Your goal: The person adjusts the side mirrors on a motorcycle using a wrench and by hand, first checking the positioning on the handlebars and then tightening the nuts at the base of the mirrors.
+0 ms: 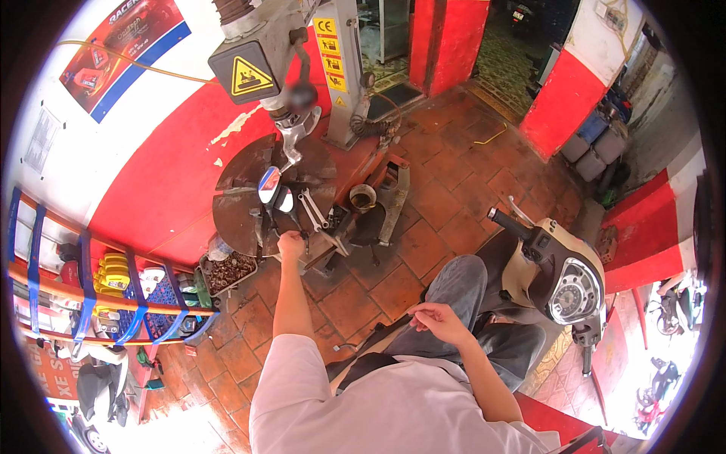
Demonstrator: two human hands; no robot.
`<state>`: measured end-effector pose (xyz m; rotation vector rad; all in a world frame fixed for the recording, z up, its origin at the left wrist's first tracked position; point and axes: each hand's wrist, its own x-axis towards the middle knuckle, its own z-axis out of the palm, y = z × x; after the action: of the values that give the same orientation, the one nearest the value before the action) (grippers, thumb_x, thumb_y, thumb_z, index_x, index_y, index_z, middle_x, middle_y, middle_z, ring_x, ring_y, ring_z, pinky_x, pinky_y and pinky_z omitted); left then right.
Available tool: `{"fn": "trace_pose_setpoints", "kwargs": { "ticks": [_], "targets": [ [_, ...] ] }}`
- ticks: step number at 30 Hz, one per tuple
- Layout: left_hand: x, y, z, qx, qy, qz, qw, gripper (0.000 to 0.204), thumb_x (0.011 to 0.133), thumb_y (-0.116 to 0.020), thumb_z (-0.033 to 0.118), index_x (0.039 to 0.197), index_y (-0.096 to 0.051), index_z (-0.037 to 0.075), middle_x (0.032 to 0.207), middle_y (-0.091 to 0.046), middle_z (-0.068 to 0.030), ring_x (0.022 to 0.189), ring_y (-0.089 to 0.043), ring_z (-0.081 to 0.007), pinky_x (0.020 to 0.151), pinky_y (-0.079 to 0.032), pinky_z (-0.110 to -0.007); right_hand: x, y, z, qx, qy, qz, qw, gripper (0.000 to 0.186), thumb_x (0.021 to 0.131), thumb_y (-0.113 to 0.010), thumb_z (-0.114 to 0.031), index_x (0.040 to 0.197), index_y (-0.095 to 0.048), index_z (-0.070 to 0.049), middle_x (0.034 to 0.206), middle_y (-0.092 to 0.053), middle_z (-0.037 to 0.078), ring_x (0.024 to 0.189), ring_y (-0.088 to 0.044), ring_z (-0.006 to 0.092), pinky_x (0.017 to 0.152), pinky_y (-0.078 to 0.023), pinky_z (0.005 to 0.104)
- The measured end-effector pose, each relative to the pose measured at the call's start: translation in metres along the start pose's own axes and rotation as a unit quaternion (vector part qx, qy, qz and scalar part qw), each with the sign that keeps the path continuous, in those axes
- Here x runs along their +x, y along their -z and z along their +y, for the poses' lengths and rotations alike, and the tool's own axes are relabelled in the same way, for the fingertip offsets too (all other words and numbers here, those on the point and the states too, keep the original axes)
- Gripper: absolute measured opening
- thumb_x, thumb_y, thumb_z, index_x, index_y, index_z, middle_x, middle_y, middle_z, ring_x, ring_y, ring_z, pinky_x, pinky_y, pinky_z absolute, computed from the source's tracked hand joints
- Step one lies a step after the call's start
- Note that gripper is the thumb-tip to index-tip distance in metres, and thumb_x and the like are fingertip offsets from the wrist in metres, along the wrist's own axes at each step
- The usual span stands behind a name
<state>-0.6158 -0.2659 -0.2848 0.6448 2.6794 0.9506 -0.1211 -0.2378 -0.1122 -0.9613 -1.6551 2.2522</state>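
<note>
My left hand [291, 244] reaches to the front edge of the round dark turntable [236, 174] of a tyre changer, its fingers closed on or at a small dark item that I cannot make out. Two mirrors, one a white-backed mirror [284, 199], the other an oval mirror [268, 184], lie on the turntable beside several silver wrenches [312, 209] and some dark tools. My right hand [439, 319] hangs over my lap near my bent knee, fingers loosely bent and apart, holding nothing.
A scooter [533, 265] stands at my right. At left are a shelving rack [136, 306] with bottles and a bin of small parts [227, 272]. The machine's column [336, 91] rises behind the turntable, with a metal can [362, 198] right of it. Red wall pillars [552, 113] stand behind.
</note>
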Motion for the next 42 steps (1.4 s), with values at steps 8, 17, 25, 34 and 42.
{"fn": "trace_pose_setpoints", "kwargs": {
  "ticks": [8, 17, 25, 34, 42],
  "targets": [
    [0.008, 0.012, -0.008, 0.074, 0.124, 0.142, 0.979, 0.043, 0.078, -0.08, 0.033, 0.104, -0.066, 0.002, 0.105, -0.07, -0.0182, 0.105, -0.067, -0.0358, 0.09, -0.054, -0.045, 0.005, -0.003, 0.008, -0.009, -0.003, -0.011, 1.0, 0.024, 0.102, -0.055, -0.015, 0.116, -0.066, 0.002, 0.092, -0.071, 0.008, 0.084, -0.066, 0.0127, 0.075, -0.054, 0.0278],
    [0.023, 0.023, -0.019, 0.018, 0.186, 0.073, 0.98, 0.042, 0.085, -0.073, 0.033, 0.108, -0.068, -0.001, 0.11, -0.069, -0.0235, 0.107, -0.066, -0.0387, 0.09, -0.054, -0.047, 0.0, -0.003, 0.014, -0.019, -0.029, -0.003, 0.999, 0.026, 0.102, -0.056, -0.018, 0.117, -0.066, 0.001, 0.093, -0.071, 0.008, 0.083, -0.065, 0.0122, 0.076, -0.054, 0.0275],
    [0.052, 0.01, -0.023, 0.018, 0.092, 0.027, 0.995, 0.049, 0.096, -0.045, 0.032, 0.106, -0.062, -0.012, 0.112, -0.064, -0.036, 0.11, -0.06, -0.05, 0.097, -0.048, -0.053, 0.008, -0.011, 0.011, -0.028, -0.033, -0.013, 0.999, 0.024, 0.102, -0.056, -0.016, 0.115, -0.066, 0.001, 0.093, -0.071, 0.007, 0.082, -0.065, 0.0123, 0.076, -0.054, 0.0274],
    [0.061, 0.001, -0.019, -0.113, -0.001, 0.155, 0.981, 0.046, 0.101, -0.036, 0.03, 0.096, -0.059, -0.01, 0.099, -0.063, -0.0369, 0.098, -0.058, -0.0542, 0.087, -0.045, -0.057, 0.027, -0.022, 0.0, -0.012, -0.016, -0.04, 0.999, 0.024, 0.103, -0.055, -0.016, 0.116, -0.065, 0.0, 0.094, -0.07, 0.007, 0.083, -0.064, 0.0118, 0.077, -0.054, 0.0268],
    [0.019, 0.033, 0.008, -0.157, -0.04, 0.21, 0.964, 0.045, 0.103, -0.035, 0.029, 0.094, -0.058, -0.009, 0.092, -0.062, -0.0358, 0.09, -0.057, -0.0546, 0.08, -0.043, -0.057, 0.029, -0.023, -0.007, -0.024, 0.001, -0.034, 0.999, 0.023, 0.103, -0.055, -0.016, 0.117, -0.066, 0.0, 0.093, -0.07, 0.007, 0.083, -0.064, 0.0112, 0.076, -0.054, 0.0265]
  ]
}}
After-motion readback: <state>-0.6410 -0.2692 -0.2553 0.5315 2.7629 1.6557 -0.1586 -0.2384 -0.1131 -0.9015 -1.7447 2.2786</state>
